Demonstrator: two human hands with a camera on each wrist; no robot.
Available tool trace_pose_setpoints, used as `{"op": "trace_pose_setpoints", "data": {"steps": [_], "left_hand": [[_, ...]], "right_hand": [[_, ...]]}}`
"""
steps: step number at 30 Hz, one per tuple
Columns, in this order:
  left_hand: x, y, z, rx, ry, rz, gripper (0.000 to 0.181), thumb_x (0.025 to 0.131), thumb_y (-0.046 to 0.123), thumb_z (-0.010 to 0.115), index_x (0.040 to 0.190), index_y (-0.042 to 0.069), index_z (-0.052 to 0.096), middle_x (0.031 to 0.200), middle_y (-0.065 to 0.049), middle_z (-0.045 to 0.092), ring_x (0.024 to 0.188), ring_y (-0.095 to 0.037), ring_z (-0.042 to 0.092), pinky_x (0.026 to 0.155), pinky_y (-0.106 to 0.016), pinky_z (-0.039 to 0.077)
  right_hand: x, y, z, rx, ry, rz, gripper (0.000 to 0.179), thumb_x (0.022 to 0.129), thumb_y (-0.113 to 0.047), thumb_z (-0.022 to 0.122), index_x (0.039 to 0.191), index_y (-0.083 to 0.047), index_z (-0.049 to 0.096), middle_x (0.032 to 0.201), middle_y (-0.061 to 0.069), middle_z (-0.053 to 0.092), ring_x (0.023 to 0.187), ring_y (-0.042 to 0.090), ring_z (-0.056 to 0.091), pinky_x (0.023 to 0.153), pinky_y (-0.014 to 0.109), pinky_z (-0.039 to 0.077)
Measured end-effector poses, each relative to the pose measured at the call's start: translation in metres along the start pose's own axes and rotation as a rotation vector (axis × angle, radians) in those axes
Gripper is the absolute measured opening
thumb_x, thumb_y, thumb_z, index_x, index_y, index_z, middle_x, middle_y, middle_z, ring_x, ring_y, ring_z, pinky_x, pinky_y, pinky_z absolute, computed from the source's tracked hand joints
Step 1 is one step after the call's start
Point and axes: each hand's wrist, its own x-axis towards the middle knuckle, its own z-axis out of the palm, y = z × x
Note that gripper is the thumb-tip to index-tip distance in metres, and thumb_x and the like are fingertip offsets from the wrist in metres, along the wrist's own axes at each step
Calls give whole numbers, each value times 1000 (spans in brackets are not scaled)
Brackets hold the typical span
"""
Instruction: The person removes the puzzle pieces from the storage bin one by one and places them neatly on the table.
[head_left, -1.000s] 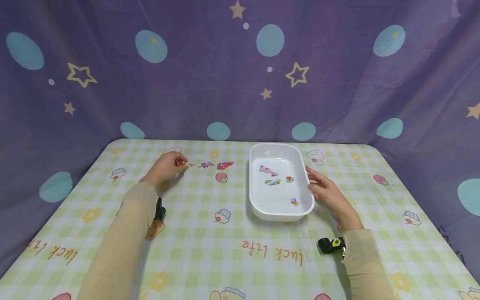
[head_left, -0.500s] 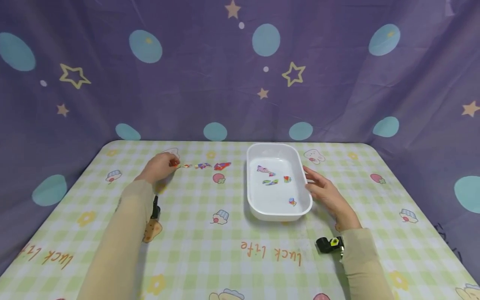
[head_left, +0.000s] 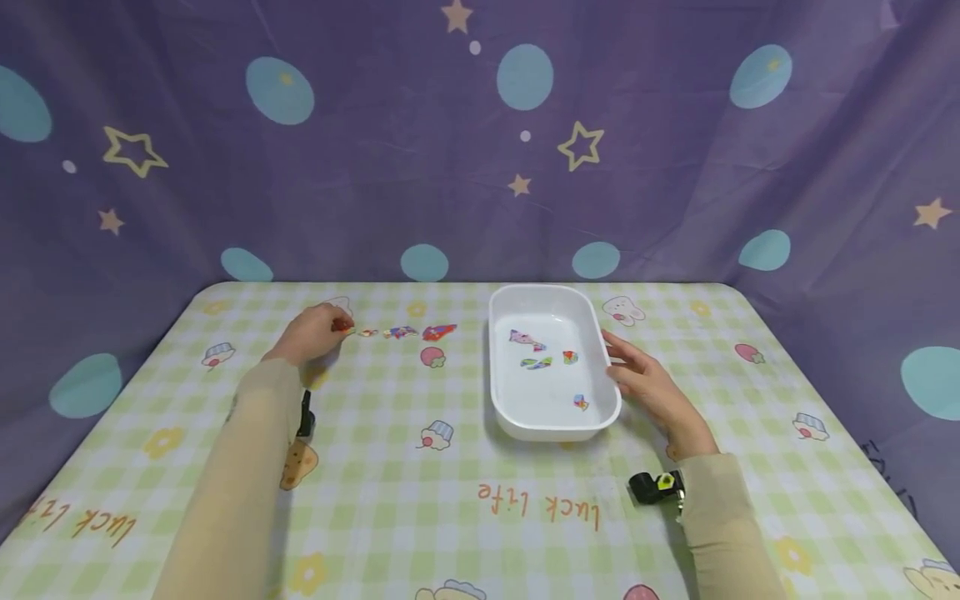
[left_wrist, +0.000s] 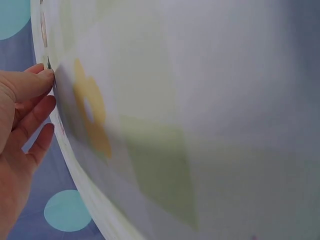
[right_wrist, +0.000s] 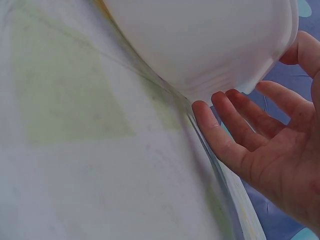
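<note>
At the far left of the table, my left hand (head_left: 310, 332) pinches a small colourful flat piece (head_left: 347, 330) between thumb and fingertips, low over the cloth. Most of that piece is hidden by the fingers. To its right lie a small pale-and-red piece (head_left: 367, 332), a blue-purple piece (head_left: 401, 332) and a red piece (head_left: 439, 333) in a row. Several similar irregular pieces, such as a pink one (head_left: 527, 339), lie spread inside a white rectangular tray (head_left: 555, 426). My right hand (head_left: 656, 387) rests its spread, extended fingers (right_wrist: 217, 140) against the tray's right side.
A green-and-white checked tablecloth (head_left: 390, 517) with printed cartoons covers the table. Behind it hangs a purple curtain (head_left: 360, 183) with stars and dots. Dark wrist cameras (head_left: 654, 487) sit at both sleeves.
The head view has shifted slightly. My left hand has moved a little left, away from the small pale-and-red piece, with a piece at its fingertips. The right hand stays at the tray.
</note>
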Motion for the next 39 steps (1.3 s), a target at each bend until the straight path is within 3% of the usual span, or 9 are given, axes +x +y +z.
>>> {"op": "trace_pose_setpoints", "data": {"steps": [14, 21, 28, 39], "left_hand": [[-10, -2, -4, 8, -21, -17, 23, 84, 1, 54, 105, -2, 62, 100, -18, 60, 90, -29, 57, 79, -44, 45], [-11, 4, -13, -20, -14, -10, 27, 86, 3, 54, 111, -1, 59, 103, -19, 59, 91, -30, 55, 76, -43, 45], [-7, 24, -26, -48, 5, 71, 29, 86, 7, 53, 113, 0, 58, 105, -18, 57, 93, -29, 53, 79, -43, 42], [3, 67, -31, -27, -1, 222, 29, 83, 14, 61, 110, 1, 61, 104, -15, 59, 93, -28, 54, 82, -41, 43]], "right_hand": [[1, -1, 5, 20, -27, -24, 59, 90, -8, 50, 144, -9, 24, 139, 23, 31, 101, 3, 53, 81, 21, 48], [1, -1, 4, 20, -17, -21, 60, 90, -7, 50, 144, -10, 25, 139, 23, 31, 100, 3, 53, 81, 20, 48], [0, -2, 1, 2, -2, -15, 60, 90, -9, 51, 144, -14, 26, 139, 20, 32, 101, 4, 53, 80, 20, 48], [0, 0, 2, -8, -7, -12, 59, 91, -10, 51, 144, -15, 25, 139, 18, 32, 100, 4, 53, 80, 22, 49]]}}
